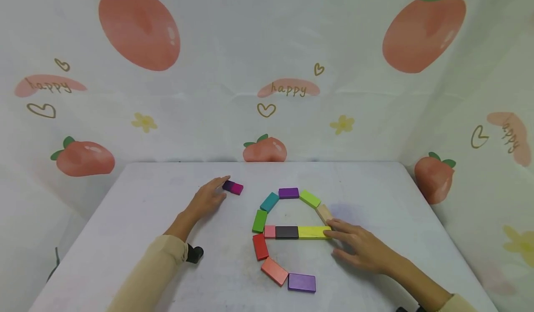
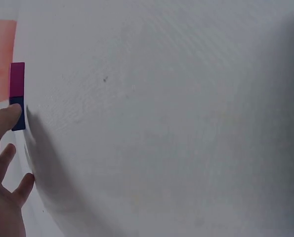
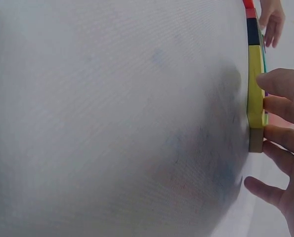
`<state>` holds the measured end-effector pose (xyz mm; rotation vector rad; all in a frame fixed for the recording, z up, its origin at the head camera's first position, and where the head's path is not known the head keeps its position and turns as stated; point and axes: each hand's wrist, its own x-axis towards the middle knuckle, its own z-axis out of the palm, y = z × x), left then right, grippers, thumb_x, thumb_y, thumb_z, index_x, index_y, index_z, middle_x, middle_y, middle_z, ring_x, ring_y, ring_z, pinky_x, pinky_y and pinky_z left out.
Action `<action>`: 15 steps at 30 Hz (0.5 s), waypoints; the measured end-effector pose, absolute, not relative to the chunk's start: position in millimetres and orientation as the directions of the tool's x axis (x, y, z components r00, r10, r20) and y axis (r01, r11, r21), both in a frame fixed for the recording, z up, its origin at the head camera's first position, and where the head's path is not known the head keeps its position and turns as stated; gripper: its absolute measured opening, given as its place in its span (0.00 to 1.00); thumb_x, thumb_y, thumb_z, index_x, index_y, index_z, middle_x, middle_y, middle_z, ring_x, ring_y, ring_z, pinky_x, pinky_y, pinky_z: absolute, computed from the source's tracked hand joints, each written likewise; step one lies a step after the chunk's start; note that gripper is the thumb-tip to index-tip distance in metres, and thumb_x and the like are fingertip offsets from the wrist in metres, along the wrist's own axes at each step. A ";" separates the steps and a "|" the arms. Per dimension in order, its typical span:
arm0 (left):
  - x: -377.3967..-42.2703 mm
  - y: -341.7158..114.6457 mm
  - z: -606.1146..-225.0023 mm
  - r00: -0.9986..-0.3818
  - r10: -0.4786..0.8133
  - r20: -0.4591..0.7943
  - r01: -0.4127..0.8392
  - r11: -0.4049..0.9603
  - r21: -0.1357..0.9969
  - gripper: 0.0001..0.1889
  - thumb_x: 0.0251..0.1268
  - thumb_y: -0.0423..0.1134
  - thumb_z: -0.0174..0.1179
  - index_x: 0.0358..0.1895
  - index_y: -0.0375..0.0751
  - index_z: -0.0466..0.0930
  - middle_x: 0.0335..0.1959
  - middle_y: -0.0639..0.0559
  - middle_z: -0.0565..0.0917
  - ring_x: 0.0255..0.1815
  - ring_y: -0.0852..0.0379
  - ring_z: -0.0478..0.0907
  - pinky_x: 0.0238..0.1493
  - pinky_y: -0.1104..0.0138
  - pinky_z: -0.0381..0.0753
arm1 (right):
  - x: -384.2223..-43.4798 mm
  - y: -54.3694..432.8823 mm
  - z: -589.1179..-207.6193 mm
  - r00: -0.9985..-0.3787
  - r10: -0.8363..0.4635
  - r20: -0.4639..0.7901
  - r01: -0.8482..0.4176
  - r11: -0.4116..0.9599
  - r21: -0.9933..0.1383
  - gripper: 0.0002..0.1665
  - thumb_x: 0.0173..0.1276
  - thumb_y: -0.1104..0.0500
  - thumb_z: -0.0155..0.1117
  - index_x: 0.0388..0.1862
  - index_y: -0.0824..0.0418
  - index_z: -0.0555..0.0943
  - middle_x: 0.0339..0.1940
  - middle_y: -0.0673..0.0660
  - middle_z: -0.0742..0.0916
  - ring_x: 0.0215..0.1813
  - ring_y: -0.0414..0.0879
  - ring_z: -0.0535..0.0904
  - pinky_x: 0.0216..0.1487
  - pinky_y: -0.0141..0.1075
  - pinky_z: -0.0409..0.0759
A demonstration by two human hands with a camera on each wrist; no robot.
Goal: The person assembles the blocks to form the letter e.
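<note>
In the head view my left hand (image 1: 207,198) reaches to the far left of the blocks. Its fingers are extended around a dark navy block (image 1: 228,185), which lies end to end with a magenta block (image 1: 237,189). The thumb overlaps the navy block (image 2: 18,121) in the left wrist view. On the other side, my right hand (image 1: 363,247) spreads its fingers at the right end of a long yellow piece (image 1: 313,232). One fingertip touches that end and another lies by a beige block (image 1: 324,214). The right thumb is in front, apart from the pieces.
A black block (image 1: 286,232) and a pink block (image 1: 270,232) continue the yellow row leftward. Around it curve purple (image 1: 289,193), lime (image 1: 310,199), teal (image 1: 270,201), green (image 1: 259,221), red (image 1: 260,247), salmon (image 1: 274,271) and lilac (image 1: 301,283) blocks on the white table (image 1: 200,284).
</note>
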<state>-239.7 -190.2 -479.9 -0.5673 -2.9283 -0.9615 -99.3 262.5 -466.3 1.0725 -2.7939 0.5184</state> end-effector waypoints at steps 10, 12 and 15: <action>-244.5 -187.3 -479.5 -0.946 0.281 0.160 0.319 0.737 0.596 0.28 0.66 0.28 0.62 0.70 0.37 0.71 0.62 0.40 0.79 0.69 0.37 0.68 0.69 0.41 0.63 | -98.9 263.3 -466.6 -0.742 -0.633 0.220 -0.670 0.692 -0.268 0.28 0.63 0.52 0.73 0.63 0.54 0.81 0.68 0.58 0.78 0.66 0.57 0.76 0.54 0.56 0.80; -245.0 -187.7 -479.2 -0.950 0.268 0.158 0.308 0.743 0.595 0.28 0.65 0.28 0.64 0.69 0.37 0.71 0.59 0.40 0.82 0.68 0.37 0.70 0.68 0.41 0.63 | -98.9 263.2 -466.3 -0.742 -0.634 0.219 -0.671 0.692 -0.268 0.28 0.63 0.52 0.73 0.63 0.54 0.81 0.68 0.58 0.78 0.66 0.57 0.75 0.54 0.56 0.80; -244.1 -189.3 -478.3 -0.956 0.246 0.156 0.290 0.746 0.599 0.29 0.63 0.28 0.66 0.69 0.37 0.71 0.55 0.40 0.83 0.65 0.36 0.71 0.67 0.40 0.64 | -98.9 263.1 -465.4 -0.743 -0.634 0.216 -0.669 0.693 -0.268 0.28 0.63 0.52 0.73 0.63 0.54 0.81 0.68 0.58 0.78 0.66 0.57 0.75 0.54 0.56 0.80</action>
